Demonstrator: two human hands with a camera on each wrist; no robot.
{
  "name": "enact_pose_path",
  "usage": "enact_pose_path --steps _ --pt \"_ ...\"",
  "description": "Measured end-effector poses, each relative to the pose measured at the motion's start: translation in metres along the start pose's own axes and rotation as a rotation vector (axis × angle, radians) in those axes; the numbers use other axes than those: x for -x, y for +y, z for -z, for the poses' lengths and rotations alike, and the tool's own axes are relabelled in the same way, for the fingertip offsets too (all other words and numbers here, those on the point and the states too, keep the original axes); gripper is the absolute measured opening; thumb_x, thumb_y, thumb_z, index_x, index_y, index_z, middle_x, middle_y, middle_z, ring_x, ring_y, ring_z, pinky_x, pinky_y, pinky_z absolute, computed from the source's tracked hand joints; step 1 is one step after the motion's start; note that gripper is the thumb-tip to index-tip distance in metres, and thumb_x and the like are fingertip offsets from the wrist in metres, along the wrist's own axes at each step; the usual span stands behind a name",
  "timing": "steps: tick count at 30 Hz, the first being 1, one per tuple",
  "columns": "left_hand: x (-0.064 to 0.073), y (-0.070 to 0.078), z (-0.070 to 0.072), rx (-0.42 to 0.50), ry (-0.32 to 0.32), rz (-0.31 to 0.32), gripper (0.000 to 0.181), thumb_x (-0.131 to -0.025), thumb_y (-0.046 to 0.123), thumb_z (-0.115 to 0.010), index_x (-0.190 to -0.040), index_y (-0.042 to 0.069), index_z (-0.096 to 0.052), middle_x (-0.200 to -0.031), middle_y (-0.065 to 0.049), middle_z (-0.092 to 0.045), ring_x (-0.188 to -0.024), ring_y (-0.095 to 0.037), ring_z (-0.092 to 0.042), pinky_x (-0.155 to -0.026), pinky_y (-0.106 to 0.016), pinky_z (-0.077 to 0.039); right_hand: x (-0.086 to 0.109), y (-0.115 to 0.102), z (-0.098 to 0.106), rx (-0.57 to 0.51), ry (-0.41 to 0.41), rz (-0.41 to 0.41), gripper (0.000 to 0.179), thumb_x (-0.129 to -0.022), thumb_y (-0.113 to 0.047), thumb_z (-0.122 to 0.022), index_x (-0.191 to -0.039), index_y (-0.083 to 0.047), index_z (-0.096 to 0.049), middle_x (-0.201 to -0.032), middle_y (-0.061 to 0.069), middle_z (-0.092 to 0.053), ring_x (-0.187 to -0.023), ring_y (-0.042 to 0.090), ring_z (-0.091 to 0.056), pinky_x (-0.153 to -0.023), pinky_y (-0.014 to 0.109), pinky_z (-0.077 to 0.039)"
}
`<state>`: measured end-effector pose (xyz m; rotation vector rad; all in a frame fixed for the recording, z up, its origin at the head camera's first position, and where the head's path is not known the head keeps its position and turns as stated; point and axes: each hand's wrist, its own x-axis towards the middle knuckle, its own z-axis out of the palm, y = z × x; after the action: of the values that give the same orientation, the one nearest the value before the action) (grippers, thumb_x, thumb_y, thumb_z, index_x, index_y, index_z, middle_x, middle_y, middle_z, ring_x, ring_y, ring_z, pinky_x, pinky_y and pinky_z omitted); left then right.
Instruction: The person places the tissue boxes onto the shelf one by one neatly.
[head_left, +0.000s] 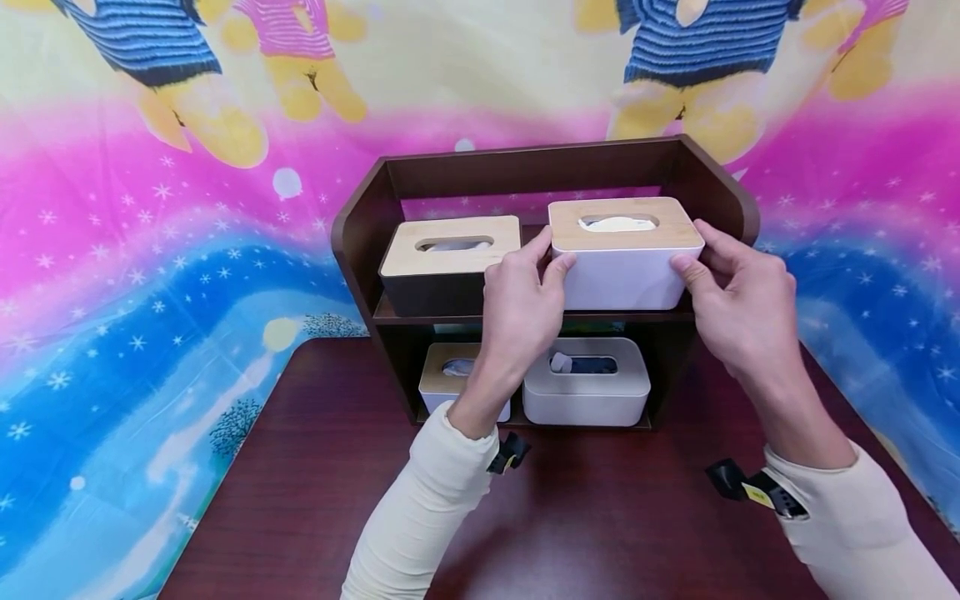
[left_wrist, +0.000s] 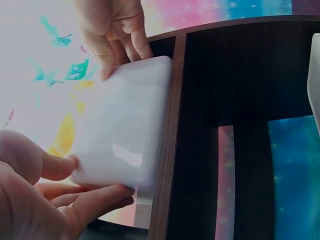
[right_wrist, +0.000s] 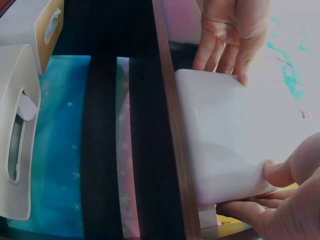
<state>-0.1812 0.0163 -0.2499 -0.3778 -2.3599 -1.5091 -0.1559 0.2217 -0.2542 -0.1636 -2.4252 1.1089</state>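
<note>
A white tissue box (head_left: 618,279) with a light wooden lid sits at the right of the upper shelf, some white tissue showing in its slot. My left hand (head_left: 525,304) grips its left end, thumb at the front corner. At the opposite end, my right hand (head_left: 750,304) holds it, thumb on the front and fingers round the side. The left wrist view shows the box's white face (left_wrist: 127,120) between both hands, close along the brown shelf edge (left_wrist: 170,135). Beside my left hand stands a black tissue box (head_left: 435,292) with a wooden lid, partly hidden by that hand.
The dark brown two-tier shelf (head_left: 536,167) stands on a reddish-brown table (head_left: 337,500). Its lower level holds a small white box with a wooden lid (head_left: 437,371), partly behind my left arm, and a grey tissue box (head_left: 585,404). A colourful patterned cloth (head_left: 187,275) hangs behind.
</note>
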Motion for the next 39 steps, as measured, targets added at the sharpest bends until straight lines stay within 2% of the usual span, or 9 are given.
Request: enact_pose_path --steps 3,6,9,15,22,29,31,35,39 --pt "0.000 0.002 0.000 -0.006 -0.015 0.010 0.054 -0.107 0.022 -0.066 -0.158 0.010 -0.054 -0.083 -0.014 -0.072 -0.089 -0.025 -0.078 -0.067 -0.030 -0.060 0.001 0.000 0.000 -0.007 -0.011 -0.004 0.059 -0.110 -0.037 -0.059 -0.165 -0.029 -0.039 -0.157 0.015 -0.056 -0.139 0.041 -0.062 -0.109 0.060 -0.053" --pt "0.002 0.004 0.000 -0.012 -0.045 0.026 0.057 -0.107 0.022 -0.066 -0.161 0.010 -0.050 -0.122 -0.015 -0.079 -0.118 -0.023 -0.077 -0.100 -0.033 -0.063 0.003 -0.001 0.000 -0.021 -0.031 -0.014 0.063 -0.111 -0.038 -0.056 -0.168 -0.027 -0.033 -0.163 0.013 -0.049 -0.143 0.042 -0.058 -0.113 0.060 -0.050" --pt "0.006 0.006 0.001 -0.005 -0.082 0.035 0.065 -0.107 0.022 -0.068 -0.165 0.010 -0.043 -0.158 -0.010 -0.060 -0.141 -0.023 -0.064 -0.112 -0.040 -0.054 0.006 -0.001 0.001 -0.038 -0.051 -0.010 0.068 -0.112 -0.039 -0.053 -0.172 -0.025 -0.024 -0.170 0.008 -0.040 -0.149 0.040 -0.052 -0.115 0.058 -0.046" --pt "0.023 0.004 0.011 0.001 -0.116 -0.049 0.073 -0.105 0.023 -0.072 -0.167 0.009 -0.038 -0.161 -0.010 -0.056 -0.143 -0.019 -0.060 -0.113 -0.039 -0.054 0.026 0.004 0.010 -0.033 -0.067 0.043 0.072 -0.112 -0.041 -0.054 -0.173 -0.031 -0.018 -0.175 -0.007 -0.031 -0.157 0.033 -0.042 -0.115 0.057 -0.044" --pt "0.048 -0.002 0.031 -0.012 -0.130 -0.139 0.071 -0.104 0.025 -0.074 -0.165 0.008 -0.042 -0.164 -0.006 -0.053 -0.145 -0.017 -0.059 -0.114 -0.038 -0.053 0.052 0.017 0.019 -0.012 -0.043 0.155 0.067 -0.109 -0.036 -0.063 -0.169 -0.040 -0.033 -0.169 -0.005 -0.045 -0.153 0.030 -0.050 -0.105 0.003 -0.041" --pt "0.072 -0.025 0.050 -0.130 -0.124 -0.251 0.070 -0.101 0.030 -0.078 -0.161 0.011 -0.049 -0.167 -0.005 -0.049 -0.154 -0.014 -0.048 -0.124 -0.038 -0.044 0.078 0.034 0.022 0.077 -0.063 0.253 0.071 -0.104 -0.027 -0.073 -0.165 -0.041 -0.040 -0.165 0.011 -0.053 -0.128 0.042 -0.069 -0.086 -0.008 -0.036" --pt "0.078 -0.035 0.056 -0.162 -0.121 -0.288 0.071 -0.100 0.030 -0.079 -0.161 0.009 -0.050 -0.167 -0.007 -0.050 -0.153 -0.016 -0.049 -0.122 -0.039 -0.046 0.084 0.041 0.022 0.127 -0.068 0.297 0.074 -0.102 -0.025 -0.077 -0.166 -0.036 -0.042 -0.162 0.015 -0.054 -0.090 0.030 -0.079 -0.071 -0.002 -0.037" --pt "0.088 -0.054 0.064 -0.226 -0.149 -0.311 0.071 -0.099 0.029 -0.080 -0.160 0.007 -0.051 -0.167 -0.010 -0.050 -0.154 -0.021 -0.049 -0.120 -0.043 -0.048 0.093 0.059 0.017 0.196 -0.088 0.379 0.078 -0.097 -0.022 -0.082 -0.165 -0.026 -0.045 -0.161 0.015 -0.055 -0.083 0.029 -0.074 -0.077 0.024 -0.050" --pt "0.099 -0.075 0.070 -0.296 -0.215 -0.285 0.072 -0.100 0.033 -0.079 -0.162 0.010 -0.049 -0.168 -0.006 -0.048 -0.157 -0.021 -0.044 -0.123 -0.045 -0.044 0.101 0.080 0.013 0.245 -0.158 0.373 0.079 -0.097 -0.028 -0.082 -0.166 -0.025 -0.044 -0.165 0.017 -0.051 -0.132 0.053 -0.062 -0.096 0.056 -0.051"
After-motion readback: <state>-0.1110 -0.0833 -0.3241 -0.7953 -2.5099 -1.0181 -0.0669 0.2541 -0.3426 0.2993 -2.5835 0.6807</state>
